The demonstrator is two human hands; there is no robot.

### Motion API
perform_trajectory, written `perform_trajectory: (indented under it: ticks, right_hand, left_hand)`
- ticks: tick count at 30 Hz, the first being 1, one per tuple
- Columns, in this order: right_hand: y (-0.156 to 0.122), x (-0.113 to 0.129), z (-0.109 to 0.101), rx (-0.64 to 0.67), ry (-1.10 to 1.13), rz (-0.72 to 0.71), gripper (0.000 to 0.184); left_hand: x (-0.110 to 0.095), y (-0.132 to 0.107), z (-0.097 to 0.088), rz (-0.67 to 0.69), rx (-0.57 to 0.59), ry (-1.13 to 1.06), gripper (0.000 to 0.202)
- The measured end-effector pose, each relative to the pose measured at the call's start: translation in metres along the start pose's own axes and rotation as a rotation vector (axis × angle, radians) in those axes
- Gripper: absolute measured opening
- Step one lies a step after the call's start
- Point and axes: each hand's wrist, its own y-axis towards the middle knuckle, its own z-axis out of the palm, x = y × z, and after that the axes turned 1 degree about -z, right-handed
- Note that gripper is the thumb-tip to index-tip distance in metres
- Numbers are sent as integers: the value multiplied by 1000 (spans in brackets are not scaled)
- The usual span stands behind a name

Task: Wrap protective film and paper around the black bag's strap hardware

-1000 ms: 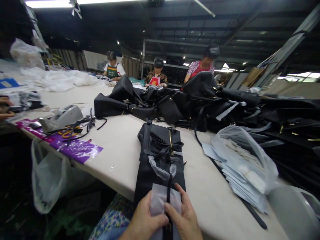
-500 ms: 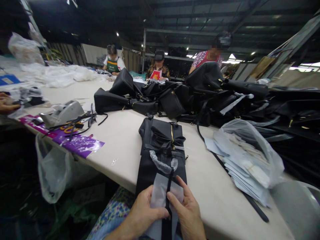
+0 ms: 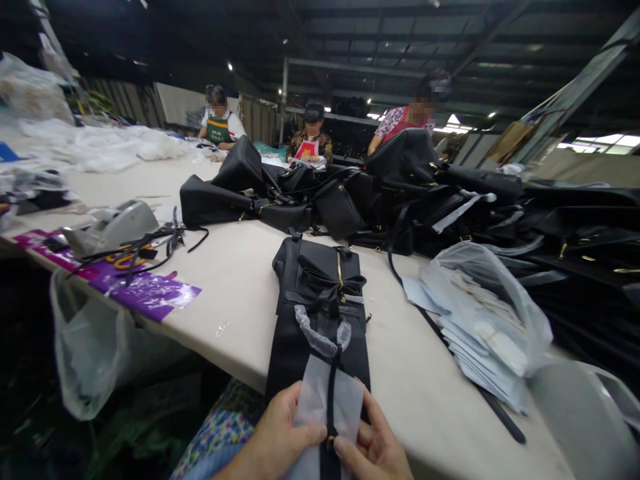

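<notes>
A black bag [image 3: 285, 340] lies on the table in front of me, with a bow and a gold zipper on it. Clear film wraps its curved handle [image 3: 313, 333]. A narrow black strap [image 3: 331, 393] runs from the handle towards me, over a translucent whitish sheet [image 3: 313, 393]. My left hand [image 3: 280, 433] is closed on the sheet's left side, its thumb against the strap. On the other side, my right hand [image 3: 377, 437] grips the sheet, its thumb beside a small gold buckle [image 3: 330, 439] on the strap. Fingers under the sheet are partly hidden.
Black bags [image 3: 340, 207] are heaped across the table. At right, pale sheets [image 3: 480, 373] lie by a clear plastic bag [image 3: 530, 313]. A tape dispenser [image 3: 120, 227], yellow-handled scissors [image 3: 120, 257] and black straps sit at left. Several people work beyond the heap.
My right thumb has moved down the strap to the buckle, and my right index finger has drawn back to the sheet's edge. The whole view has shifted slightly.
</notes>
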Motion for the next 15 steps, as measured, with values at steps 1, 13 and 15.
perform_trajectory:
  ticks: [1, 13, 15]
  right_hand:
    - [0, -1, 0, -16, -4, -11, 129]
    - [7, -15, 10, -173, -83, -118, 92]
    - [3, -16, 10, -159, -69, -90, 96]
  left_hand:
    - [1, 0, 0, -11, 25, 1, 32]
    - [1, 0, -3, -81, 182, -143, 54]
    - [-2, -2, -2, -83, 162, -140, 53]
